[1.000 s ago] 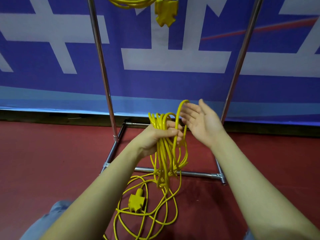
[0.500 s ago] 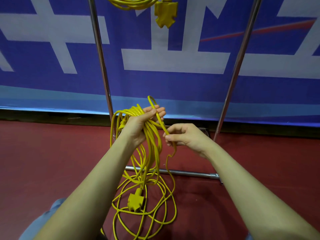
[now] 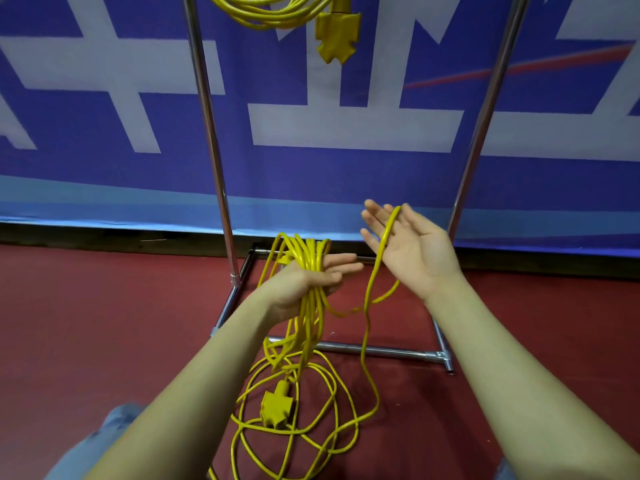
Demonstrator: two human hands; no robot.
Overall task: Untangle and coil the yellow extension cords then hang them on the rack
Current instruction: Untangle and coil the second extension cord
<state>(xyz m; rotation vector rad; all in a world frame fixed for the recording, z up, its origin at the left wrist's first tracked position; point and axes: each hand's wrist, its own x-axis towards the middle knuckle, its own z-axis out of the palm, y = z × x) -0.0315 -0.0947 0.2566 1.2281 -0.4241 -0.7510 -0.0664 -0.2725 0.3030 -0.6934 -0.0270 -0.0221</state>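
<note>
Now the right hand (image 3: 412,247) is spread with the palm turned up, and 1 strand of the yellow cord (image 3: 372,296) lies across its straight fingers (image 3: 375,216). Half a second ago this hand was closed and pinched the strand close to the bundle; it has since moved up and to the right, away from the left hand, so the strand makes a long loose loop between the 2 hands and hangs down to the floor (image 3: 104,323).

The left hand (image 3: 304,282) carries the coiled loops (image 3: 306,258) over its palm. Its fingers are now almost straight and point to the right, while before they were curled over the top of the loops. The bundle also sits lower than before.

Below the hands, the rest of the cord lies in loose rings on the red floor, with the yellow socket block (image 3: 277,407) in the middle of them, as earlier. The metal rack (image 3: 211,133) stands behind, in front of a blue and white banner (image 3: 346,126). Another coiled cord (image 3: 273,12) with its socket (image 3: 337,38) already hangs at the top of the rack.
</note>
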